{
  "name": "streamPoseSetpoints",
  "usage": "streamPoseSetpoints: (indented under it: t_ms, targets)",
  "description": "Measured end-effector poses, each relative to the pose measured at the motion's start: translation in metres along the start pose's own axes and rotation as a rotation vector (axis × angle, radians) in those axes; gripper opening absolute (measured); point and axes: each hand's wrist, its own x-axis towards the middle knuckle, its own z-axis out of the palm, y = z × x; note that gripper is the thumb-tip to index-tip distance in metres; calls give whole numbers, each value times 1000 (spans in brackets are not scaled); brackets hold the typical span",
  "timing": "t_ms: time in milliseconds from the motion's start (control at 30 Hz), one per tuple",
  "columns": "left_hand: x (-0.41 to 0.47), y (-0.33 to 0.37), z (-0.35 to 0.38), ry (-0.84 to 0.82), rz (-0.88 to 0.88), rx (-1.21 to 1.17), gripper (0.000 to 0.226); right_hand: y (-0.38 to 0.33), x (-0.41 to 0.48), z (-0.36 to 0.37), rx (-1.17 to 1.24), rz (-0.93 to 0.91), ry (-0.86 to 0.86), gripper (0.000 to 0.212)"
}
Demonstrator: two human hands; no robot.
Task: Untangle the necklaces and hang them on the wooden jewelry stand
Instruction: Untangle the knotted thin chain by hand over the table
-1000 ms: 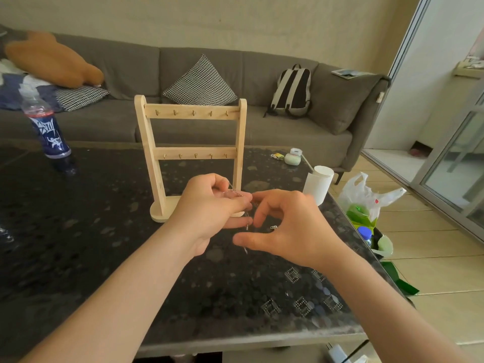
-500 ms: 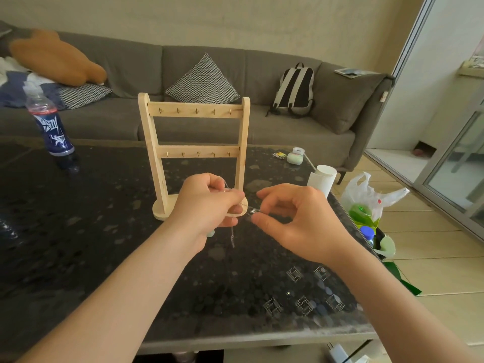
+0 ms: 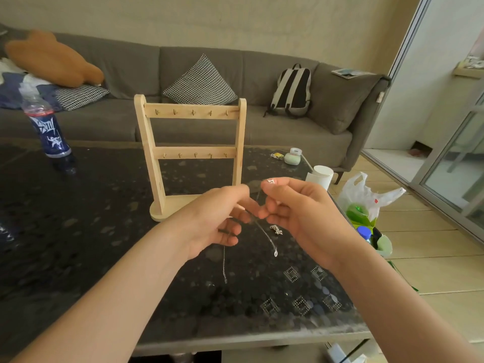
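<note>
Necklace [image 3: 265, 234] slants down-right from left hand [image 3: 209, 218], pendant [image 3: 275, 254] lowest.

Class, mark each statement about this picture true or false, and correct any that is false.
1. Every hook on the pale wooden jewelry stand is bare. True.
2. The blue-labelled plastic bottle lies on its side. False: it stands upright on the dark speckled table.
3. The left hand and the right hand both hold thin silver necklace chains. True.
4. The black-and-white striped backpack sits on the floor. False: it rests on the grey sofa.
</note>
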Motion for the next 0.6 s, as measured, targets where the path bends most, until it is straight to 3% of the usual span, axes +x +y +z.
streamPoseSetpoints:
  t_ms: [100,233,433,600]
  targets:
    - [0,0,0,15,80,72,21,0,1,0,-21,30,60,14]
    - [4,-1,5,212,241,107,13,1,1,0,5,86,129,14]
    - [6,-3,8,308,363,16,9,-6,0,2,113,217,56,12]
    - [7,-6,5,370,392,139,5,-6,0,0,86,273,56,9]
